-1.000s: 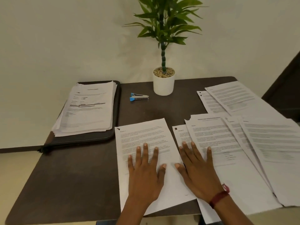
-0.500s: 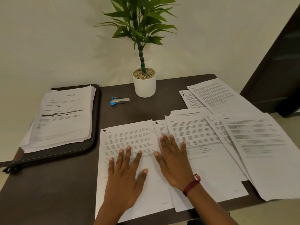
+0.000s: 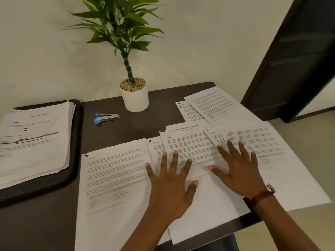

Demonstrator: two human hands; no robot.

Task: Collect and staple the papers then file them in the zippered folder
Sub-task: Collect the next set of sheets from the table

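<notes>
On the head camera I see my left hand [image 3: 170, 183] and right hand [image 3: 239, 171] lying flat with fingers spread. They grasp nothing and press on the overlapping loose papers [image 3: 116, 174] at the near side of the table [image 3: 45, 223]. The stapler [image 3: 107, 118] lies apart, beyond the papers and near the potted plant [image 3: 135, 98]. The zippered folder [image 3: 76, 142] sits at the left under a paper stack [image 3: 34, 138].

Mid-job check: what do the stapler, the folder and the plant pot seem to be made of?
Stapler: shiny silvery metal body, blue end probably plastic. Folder: black, matte, padded rounded rim, likely fabric or faux leather. Plant pot: smooth plain white, ceramic or plastic; the look leaves it open.
</notes>
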